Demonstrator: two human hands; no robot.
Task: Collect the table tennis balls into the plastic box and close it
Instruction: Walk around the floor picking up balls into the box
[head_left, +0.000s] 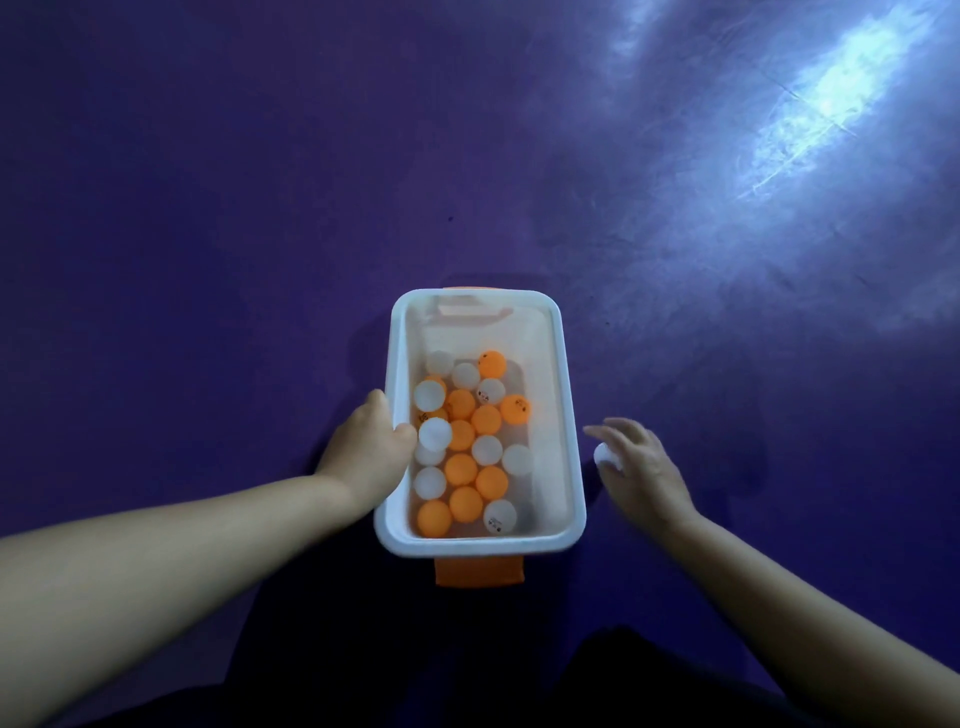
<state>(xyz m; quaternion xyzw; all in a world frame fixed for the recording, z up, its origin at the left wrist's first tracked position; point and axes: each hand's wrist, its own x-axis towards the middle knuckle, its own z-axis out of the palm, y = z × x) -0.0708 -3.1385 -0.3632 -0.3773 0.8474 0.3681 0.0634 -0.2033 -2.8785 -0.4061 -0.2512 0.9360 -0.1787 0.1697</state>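
Head view. The plastic box (569, 415) stands open on a purple floor (208, 208), just in front of the person, with its long side running away from the viewer. It has a white rim and cloudy see-through walls. An orange latch (478, 571) hangs at its near end, and a strip of a second orange latch shows at the far end.

Inside the box lie the collected balls (470, 457), orange and white mixed. They cover the near and middle part of the bottom (some carry small dark print).

The left hand (371, 447) grips the left rim of the box. Its thumb hooks over the rim to the inside, and the remaining fingers are hidden on the outer wall.

The right hand (636, 462) is down at the floor, just beside the right wall of the box and not touching it. Its fingers curl over one white ball (605, 456) and hold it. The fingertips are blurred, so the exact grip is not readable.

A bright glare (831, 93) lies across the floor at the far right. Dark clothing (623, 675) fills the bottom edge between the two forearms.
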